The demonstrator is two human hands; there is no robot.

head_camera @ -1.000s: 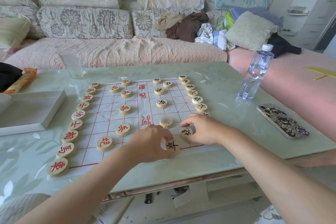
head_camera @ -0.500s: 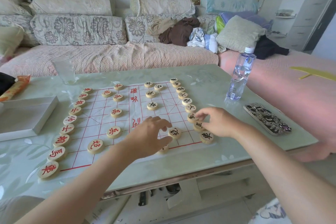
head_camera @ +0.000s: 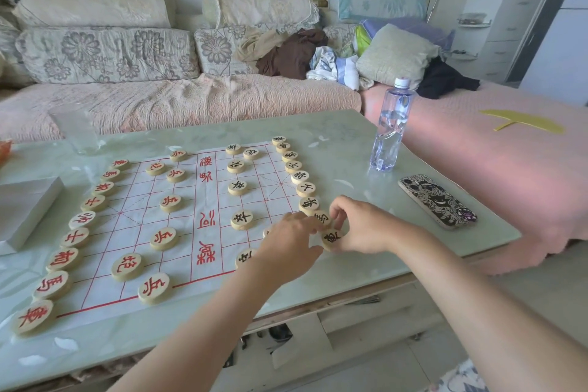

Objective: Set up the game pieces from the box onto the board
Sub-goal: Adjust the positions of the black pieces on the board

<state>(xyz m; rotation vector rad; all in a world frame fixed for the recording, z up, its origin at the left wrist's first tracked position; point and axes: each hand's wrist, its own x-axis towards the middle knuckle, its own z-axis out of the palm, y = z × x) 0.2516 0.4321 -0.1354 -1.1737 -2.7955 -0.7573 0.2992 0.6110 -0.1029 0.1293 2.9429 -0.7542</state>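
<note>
The white board [head_camera: 133, 219] with red lines lies on the glass table. Round wooden pieces with red letters [head_camera: 74, 237] line its left edge, and several more stand inside. Black-lettered pieces [head_camera: 300, 177] line its right edge, with others [head_camera: 242, 219] in the field. My right hand [head_camera: 362, 226] curls its thumb and fingers round a black piece [head_camera: 322, 218] near the front of that right column. Another black piece [head_camera: 331, 237] lies just below it, against the hand. My left hand [head_camera: 286, 243] reaches in from the left with straight fingertips touching the same spot. It partly hides two pieces.
The white box [head_camera: 25, 210] sits at the table's left edge, with an empty glass [head_camera: 76, 130] behind it. A water bottle [head_camera: 389, 130] and a patterned phone [head_camera: 437, 200] lie to the right of the board. A sofa runs behind the table and along its right side.
My left hand has moved right, off the front-row pieces, to meet my right hand at the near end of the black column. The view has shifted slightly.
</note>
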